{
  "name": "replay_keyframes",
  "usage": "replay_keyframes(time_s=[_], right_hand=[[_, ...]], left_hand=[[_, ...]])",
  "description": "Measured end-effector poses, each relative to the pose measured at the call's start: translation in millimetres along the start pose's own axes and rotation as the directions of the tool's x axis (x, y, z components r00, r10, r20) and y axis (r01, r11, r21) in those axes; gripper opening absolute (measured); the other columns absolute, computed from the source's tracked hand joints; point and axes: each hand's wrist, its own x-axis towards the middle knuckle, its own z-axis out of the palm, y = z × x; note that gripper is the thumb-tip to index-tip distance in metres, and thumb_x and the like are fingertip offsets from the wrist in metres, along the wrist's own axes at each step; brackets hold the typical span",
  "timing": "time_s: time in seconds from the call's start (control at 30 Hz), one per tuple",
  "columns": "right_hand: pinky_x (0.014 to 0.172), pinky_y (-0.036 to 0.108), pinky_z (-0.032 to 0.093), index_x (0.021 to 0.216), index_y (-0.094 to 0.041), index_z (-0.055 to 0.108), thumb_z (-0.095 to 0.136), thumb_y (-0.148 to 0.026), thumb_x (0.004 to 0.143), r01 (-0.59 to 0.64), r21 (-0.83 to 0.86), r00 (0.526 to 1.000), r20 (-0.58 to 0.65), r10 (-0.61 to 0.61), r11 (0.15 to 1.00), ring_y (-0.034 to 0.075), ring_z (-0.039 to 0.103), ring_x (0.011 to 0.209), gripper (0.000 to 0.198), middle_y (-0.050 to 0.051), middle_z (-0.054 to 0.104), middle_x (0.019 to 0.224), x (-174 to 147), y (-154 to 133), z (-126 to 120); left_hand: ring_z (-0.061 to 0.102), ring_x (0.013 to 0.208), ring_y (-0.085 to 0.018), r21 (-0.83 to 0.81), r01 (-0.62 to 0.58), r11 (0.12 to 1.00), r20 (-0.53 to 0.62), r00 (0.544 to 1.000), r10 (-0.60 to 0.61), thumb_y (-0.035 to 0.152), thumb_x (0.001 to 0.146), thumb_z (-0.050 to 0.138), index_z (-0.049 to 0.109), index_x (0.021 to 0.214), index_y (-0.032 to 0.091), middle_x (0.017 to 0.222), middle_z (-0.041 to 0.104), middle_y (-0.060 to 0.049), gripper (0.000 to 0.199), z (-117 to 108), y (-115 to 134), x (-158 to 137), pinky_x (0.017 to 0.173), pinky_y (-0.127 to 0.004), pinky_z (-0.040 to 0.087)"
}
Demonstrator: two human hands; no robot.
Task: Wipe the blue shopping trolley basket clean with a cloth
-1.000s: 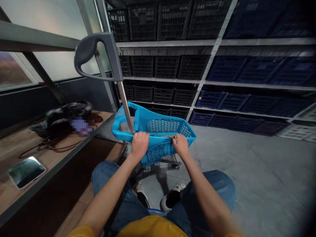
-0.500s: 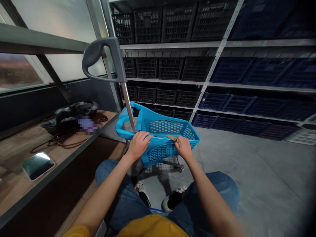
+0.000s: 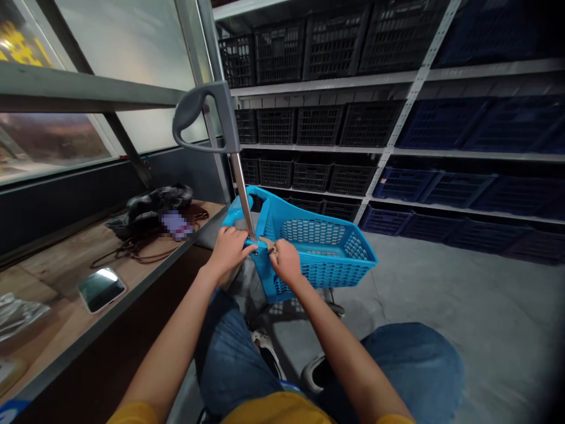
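A small blue plastic shopping cart with a perforated basket stands in front of my knees. A metal pole with a grey loop handle rises at its rear end. My left hand grips the cart's rear push handle, its thumb stretched toward the foot of the pole. In my right hand is a crumpled brown cloth, pressed against the cart's near rim just right of the pole. My right fingers are closed round the cloth, and part of it is hidden.
On the left, a wooden shelf carries a phone, a dark fabric bundle with brown straps and clear plastic wrap. Racks of black crates and blue crates line the far side. Grey floor lies between.
My right hand has slid the cloth left along the cart's rim, toward the pole. My left hand has moved from the near rim back onto the rear handle. The view has shifted left.
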Motion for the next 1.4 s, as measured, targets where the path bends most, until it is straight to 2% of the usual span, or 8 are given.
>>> replay_keyframes(time_s=[0.1,0.2,0.5,0.6,0.83,1.0,1.13,1.4], right_hand=[[0.075,0.032,0.033,0.099,-0.019,0.056,0.044,-0.020,0.092,0.075,0.030,0.995,0.056,-0.076,0.997,0.023,0.051,0.084,0.014,0.007,0.060,0.089,9,-6,-1],[0.077,0.032,0.032,0.109,-0.018,0.058,0.044,-0.021,0.093,0.096,-0.004,0.987,0.132,-0.095,0.995,0.022,0.053,0.088,0.021,0.007,0.064,0.096,-1,28,-14],[0.078,0.032,0.030,0.097,-0.017,0.064,0.040,-0.021,0.092,-0.172,-0.272,0.973,0.102,0.206,0.947,0.023,0.053,0.088,0.025,0.009,0.066,0.092,-46,156,-55],[0.075,0.031,0.030,0.086,-0.016,0.063,0.039,-0.022,0.093,-0.261,-0.270,0.960,0.028,0.278,0.927,0.022,0.053,0.080,0.026,0.008,0.064,0.082,-31,141,-45],[0.077,0.031,0.034,0.101,-0.018,0.064,0.033,-0.023,0.099,-0.153,0.005,0.986,-0.063,0.153,0.988,0.021,0.056,0.086,0.032,0.008,0.067,0.095,21,55,-12],[0.077,0.032,0.035,0.100,-0.018,0.065,0.036,-0.023,0.097,-0.054,-0.056,0.998,0.010,0.055,0.997,0.022,0.055,0.084,0.030,0.008,0.065,0.091,3,94,-26],[0.073,0.032,0.035,0.088,-0.017,0.065,0.033,-0.023,0.096,-0.213,-0.124,0.977,-0.052,0.208,0.969,0.023,0.054,0.077,0.033,0.007,0.062,0.078,-15,127,-40],[0.081,0.030,0.037,0.111,-0.019,0.064,0.031,-0.027,0.103,-0.049,0.055,0.999,0.020,0.048,0.997,0.020,0.059,0.092,0.035,0.007,0.068,0.100,18,54,-40]], left_hand=[[0.062,0.097,-0.030,-0.017,0.005,1.000,-0.001,1.000,-0.005,0.057,0.090,0.058,0.063,0.091,0.019,0.090,0.071,-0.010,0.038,0,-2,0,0.088,-0.043,0.037],[0.062,0.095,-0.030,-0.029,-0.006,1.000,-0.008,1.000,0.006,0.058,0.090,0.056,0.064,0.092,0.019,0.089,0.070,-0.011,0.040,1,-4,3,0.086,-0.043,0.037],[0.061,0.095,-0.030,-0.071,-0.013,0.997,-0.037,0.999,0.010,0.057,0.090,0.058,0.064,0.091,0.019,0.090,0.071,-0.009,0.038,17,4,28,0.086,-0.043,0.035],[0.060,0.096,-0.029,-0.087,-0.004,0.996,-0.050,0.999,0.000,0.054,0.090,0.060,0.063,0.091,0.019,0.092,0.071,-0.009,0.035,21,17,38,0.087,-0.043,0.034],[0.058,0.097,-0.029,-0.088,-0.033,0.996,-0.045,0.999,0.029,0.050,0.091,0.061,0.061,0.096,0.018,0.094,0.070,-0.009,0.032,23,48,54,0.086,-0.043,0.034],[0.057,0.097,-0.028,-0.089,-0.081,0.993,-0.036,0.996,0.078,0.047,0.093,0.059,0.060,0.100,0.018,0.096,0.070,-0.009,0.029,19,57,55,0.084,-0.042,0.035],[0.056,0.098,-0.028,-0.100,-0.089,0.991,-0.048,0.995,0.084,0.043,0.092,0.062,0.060,0.101,0.018,0.098,0.069,-0.009,0.026,16,69,51,0.085,-0.042,0.035],[0.055,0.101,-0.028,-0.124,-0.092,0.988,-0.079,0.993,0.083,0.041,0.092,0.062,0.060,0.104,0.019,0.101,0.068,-0.009,0.025,17,79,51,0.088,-0.042,0.035]])
